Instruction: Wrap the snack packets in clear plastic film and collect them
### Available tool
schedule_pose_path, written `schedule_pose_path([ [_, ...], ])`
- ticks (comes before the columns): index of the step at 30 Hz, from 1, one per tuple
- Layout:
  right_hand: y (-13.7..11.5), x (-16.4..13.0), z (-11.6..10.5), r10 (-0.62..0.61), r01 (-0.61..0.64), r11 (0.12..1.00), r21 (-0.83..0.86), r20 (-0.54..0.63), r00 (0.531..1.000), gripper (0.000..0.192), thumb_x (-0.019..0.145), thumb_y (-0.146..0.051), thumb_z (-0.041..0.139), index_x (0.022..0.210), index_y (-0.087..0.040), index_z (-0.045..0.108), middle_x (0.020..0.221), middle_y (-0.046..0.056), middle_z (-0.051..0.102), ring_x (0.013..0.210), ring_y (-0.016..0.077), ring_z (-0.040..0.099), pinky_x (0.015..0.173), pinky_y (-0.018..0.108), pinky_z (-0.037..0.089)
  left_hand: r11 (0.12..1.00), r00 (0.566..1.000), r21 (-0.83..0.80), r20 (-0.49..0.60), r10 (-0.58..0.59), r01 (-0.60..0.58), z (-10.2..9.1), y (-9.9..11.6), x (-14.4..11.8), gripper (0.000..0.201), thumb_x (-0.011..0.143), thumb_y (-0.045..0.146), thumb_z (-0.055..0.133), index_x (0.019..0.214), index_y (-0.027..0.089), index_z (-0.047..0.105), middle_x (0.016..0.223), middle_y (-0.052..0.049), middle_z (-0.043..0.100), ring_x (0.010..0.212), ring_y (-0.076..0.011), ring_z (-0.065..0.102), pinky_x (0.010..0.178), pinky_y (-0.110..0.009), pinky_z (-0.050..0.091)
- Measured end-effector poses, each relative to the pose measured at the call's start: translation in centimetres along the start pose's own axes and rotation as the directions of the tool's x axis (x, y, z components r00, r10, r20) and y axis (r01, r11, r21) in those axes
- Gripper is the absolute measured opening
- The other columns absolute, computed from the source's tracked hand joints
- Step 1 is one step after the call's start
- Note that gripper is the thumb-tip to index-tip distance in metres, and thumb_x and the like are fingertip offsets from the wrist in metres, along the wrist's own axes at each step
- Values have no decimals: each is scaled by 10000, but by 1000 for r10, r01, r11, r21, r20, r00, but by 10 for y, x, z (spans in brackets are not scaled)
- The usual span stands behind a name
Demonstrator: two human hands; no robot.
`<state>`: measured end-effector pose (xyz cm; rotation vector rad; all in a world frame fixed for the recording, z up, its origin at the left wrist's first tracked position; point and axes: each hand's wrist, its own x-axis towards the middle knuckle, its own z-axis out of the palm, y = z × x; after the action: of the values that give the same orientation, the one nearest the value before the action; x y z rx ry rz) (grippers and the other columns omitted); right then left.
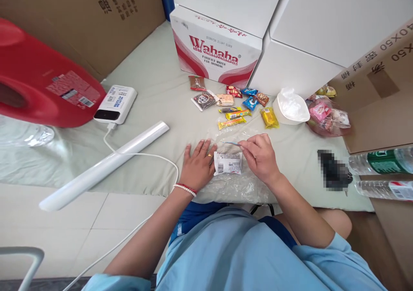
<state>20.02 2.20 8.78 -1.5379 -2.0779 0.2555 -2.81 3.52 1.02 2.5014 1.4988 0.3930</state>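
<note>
My left hand [198, 164] lies flat, fingers spread, on a clear plastic bag [245, 187] spread over the pale green cloth. Its fingertips touch the left edge of a white snack packet [228, 162] with a barcode, which lies on the bag. My right hand [260, 155] sits just right of the packet and pinches the bag's thin blue zip strip [231, 143] between thumb and fingers. Beyond both hands, several small colourful snack packets [237, 103] lie scattered on the cloth.
A white bowl [290, 108] and a bag of sweets [325, 116] sit at the right. A Wahaha carton [216, 45] stands behind. At the left are a white power bank [115, 103] with cable, a white tube [103, 164], and a red jug [41, 82]. Water bottles [383, 162] lie far right.
</note>
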Motion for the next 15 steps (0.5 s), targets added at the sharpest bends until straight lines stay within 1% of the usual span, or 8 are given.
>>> schedule_pose_path([
  [2, 0, -12, 11, -124, 135, 983, -121, 92, 988, 274, 1046, -299, 497, 1146, -307, 752, 1009, 84, 705, 1003, 264, 566, 906, 453, 447, 1000, 1000, -1, -5, 3, -3, 1, -1, 0, 525, 1002, 319, 426, 1506, 223, 541, 1639, -140, 434, 1541, -324, 364, 1250, -667, 179],
  [4, 3, -29, 22, -230, 272, 951, -148, 252, 940, 294, 1055, -258, 481, 1197, -317, 732, 1023, 71, 728, 1028, 256, 575, 909, 447, 435, 1000, 1000, 2, -4, 6, -6, 1, -1, -1, 525, 1003, 318, 426, 1507, 224, 540, 1642, -137, 431, 1543, -323, 360, 1253, -661, 175],
  [6, 7, -44, 29, -292, 355, 926, -129, 349, 890, 309, 1063, -236, 466, 1241, -304, 708, 1025, 65, 738, 1039, 247, 584, 923, 446, 430, 1000, 1000, 5, 4, 9, -9, 1, -2, -1, 524, 1008, 326, 421, 1508, 220, 537, 1646, -135, 424, 1546, -324, 354, 1253, -659, 172],
  [8, 8, -51, 30, -305, 360, 928, -98, 360, 882, 278, 1057, -275, 499, 1244, -288, 704, 1046, 72, 735, 1058, 253, 585, 946, 457, 433, 1000, 1000, 3, 9, 11, -11, 1, -2, -1, 521, 1019, 334, 405, 1510, 216, 533, 1651, -133, 418, 1549, -322, 347, 1254, -658, 169],
  [10, 7, -46, 24, -259, 296, 952, -74, 316, 913, 270, 1025, -380, 578, 1242, -283, 706, 1116, 94, 718, 1099, 279, 578, 977, 486, 439, 1000, 1000, -7, 6, 7, -7, 1, -2, -1, 517, 1028, 338, 391, 1512, 220, 531, 1652, -131, 416, 1553, -318, 340, 1257, -654, 160],
  [11, 5, -40, 20, -223, 252, 966, -66, 290, 931, 323, 997, -439, 618, 1270, -283, 695, 1177, 110, 699, 1136, 296, 568, 999, 506, 439, 1000, 1000, -12, 4, 7, -6, 1, -2, -1, 516, 1029, 343, 392, 1511, 224, 533, 1651, -132, 418, 1555, -318, 337, 1259, -651, 155],
  [13, 2, -22, 13, -176, 195, 980, -43, 270, 947, 547, 930, -545, 687, 1405, -282, 614, 1348, 140, 625, 1264, 339, 518, 1072, 555, 415, 1000, 1000, -20, 3, 7, -7, 1, -2, -1, 515, 1024, 348, 408, 1508, 231, 537, 1648, -133, 423, 1557, -319, 334, 1262, -648, 148],
  [15, 0, -3, 9, -195, 207, 978, -2, 324, 926, 792, 873, -598, 735, 1545, -274, 469, 1511, 151, 512, 1426, 370, 399, 1161, 598, 349, 1000, 1000, -22, 3, 7, -7, 0, -2, -1, 513, 1020, 346, 418, 1504, 231, 543, 1643, -133, 430, 1554, -320, 340, 1263, -647, 151],
])
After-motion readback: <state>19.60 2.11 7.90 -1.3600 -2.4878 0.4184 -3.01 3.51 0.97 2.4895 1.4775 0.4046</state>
